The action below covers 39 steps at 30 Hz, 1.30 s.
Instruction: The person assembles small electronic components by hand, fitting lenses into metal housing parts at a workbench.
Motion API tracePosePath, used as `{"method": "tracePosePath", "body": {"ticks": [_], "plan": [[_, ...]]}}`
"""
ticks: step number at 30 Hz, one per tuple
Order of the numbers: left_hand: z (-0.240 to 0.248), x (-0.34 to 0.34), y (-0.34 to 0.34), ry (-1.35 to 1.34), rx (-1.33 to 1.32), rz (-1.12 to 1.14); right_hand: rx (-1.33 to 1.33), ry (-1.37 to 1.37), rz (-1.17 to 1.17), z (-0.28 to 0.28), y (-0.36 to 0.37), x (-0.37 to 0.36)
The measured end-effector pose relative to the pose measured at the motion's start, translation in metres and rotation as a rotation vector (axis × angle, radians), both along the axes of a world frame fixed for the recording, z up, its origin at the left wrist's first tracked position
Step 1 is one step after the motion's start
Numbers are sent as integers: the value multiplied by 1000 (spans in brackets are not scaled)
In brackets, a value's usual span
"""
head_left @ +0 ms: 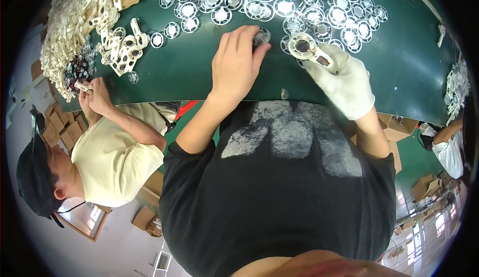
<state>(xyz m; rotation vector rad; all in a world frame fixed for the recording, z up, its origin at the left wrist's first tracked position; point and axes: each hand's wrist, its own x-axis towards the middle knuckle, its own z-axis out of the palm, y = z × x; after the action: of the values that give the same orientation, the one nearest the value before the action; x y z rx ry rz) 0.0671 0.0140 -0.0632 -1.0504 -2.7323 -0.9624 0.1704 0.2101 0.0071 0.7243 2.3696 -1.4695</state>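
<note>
My bare left hand (234,65) is over the green table, fingers and thumb closed around a clear round cover (262,36), partly hidden by the fingers. To its right, my right hand (342,77) wears a white glove and grips a white handheld-fan body (319,56). The round head of that body points up and left, and its short handle, with a dark slot, sits in the glove. Just beyond both hands spreads a wide pile of clear round covers (284,6) with pale centres, some overlapping.
A heap of white fan bodies (65,32) fills the table's far left, with a smaller group (122,50) nearer. A co-worker's hands (97,97) hold a white part at left. More white parts (455,87) lie at the right edge. Cardboard boxes (396,127) stand beneath the table.
</note>
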Motion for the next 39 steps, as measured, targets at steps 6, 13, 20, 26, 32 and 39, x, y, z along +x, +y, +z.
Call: {"method": "tracePosePath", "body": {"ticks": [6, 13, 20, 26, 32, 39], "plan": [[19, 9, 6, -721, 581, 26, 9, -91, 68, -1, 3, -4], [27, 15, 30, -489, 511, -78, -186, -53, 14, -8, 0, -1], [17, 0, 25, -283, 492, -348, -292, -34, 27, -9, 2, -1], [24, -14, 18, -461, 421, -539, -282, -36, 84, -5, 4, 0], [31, -7, 19, -799, 480, -421, -333, -68, 75, 3, 2, -4], [31, 8, 24, -811, 602, -265, -365, -28, 62, 10, 1, -4]]}}
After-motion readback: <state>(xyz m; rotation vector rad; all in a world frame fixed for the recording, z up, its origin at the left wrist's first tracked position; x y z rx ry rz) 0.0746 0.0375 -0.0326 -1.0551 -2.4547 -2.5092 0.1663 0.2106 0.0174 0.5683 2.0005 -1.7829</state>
